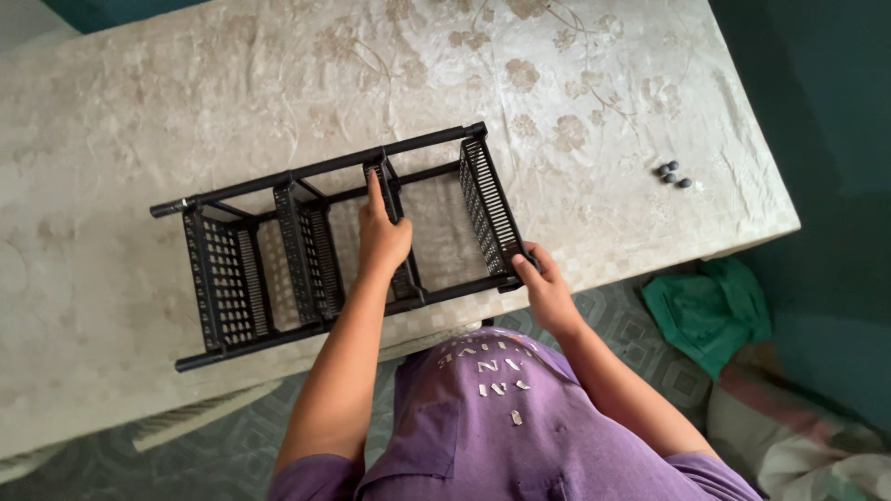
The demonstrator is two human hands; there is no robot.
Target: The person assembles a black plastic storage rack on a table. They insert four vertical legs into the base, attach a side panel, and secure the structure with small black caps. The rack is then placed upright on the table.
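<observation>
A black plastic rack (316, 243) with several slatted shelves and thin round poles lies on its side on the table. My left hand (382, 234) grips one of the middle shelves from above, fingers over its upper edge. My right hand (543, 283) holds the near right corner of the rack, where the end shelf (487, 202) meets the near pole. Both arms reach forward from my purple shirt (501, 427).
The table carries a beige flowered cloth (575, 102). A few small dark round caps (672, 173) lie near its right edge. A green cloth (710, 311) lies on the patterned floor at the right, beside more fabric at the bottom right corner.
</observation>
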